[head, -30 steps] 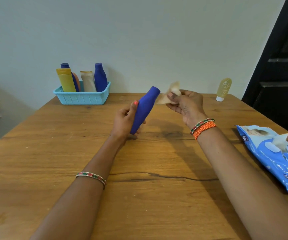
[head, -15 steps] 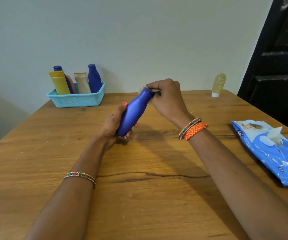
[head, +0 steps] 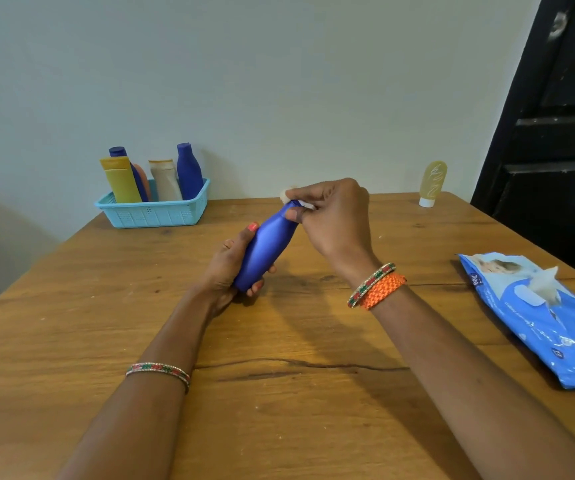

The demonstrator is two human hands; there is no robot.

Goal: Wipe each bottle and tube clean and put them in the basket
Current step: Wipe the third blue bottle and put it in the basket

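While the blue bottle [head: 268, 248] is gripped low by the left hand [head: 229, 264], tilted above the table [head: 106, 306], its cap end is covered w/ a wipe [head: 291, 197]. Wipe is pinched by curled fingers of the right hand [head: 334, 220].

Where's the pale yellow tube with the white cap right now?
In the head view, the pale yellow tube stands cap-down at the wooden table's far right edge by the wall, beyond the blue wipes pack.

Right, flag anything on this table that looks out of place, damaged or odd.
A long dark crack runs across the wooden table between the forearms. The wet wipes pack lies open with a wipe sticking out. One yellow tube stands alone by the wall, far from the basket. Nothing is spilled.
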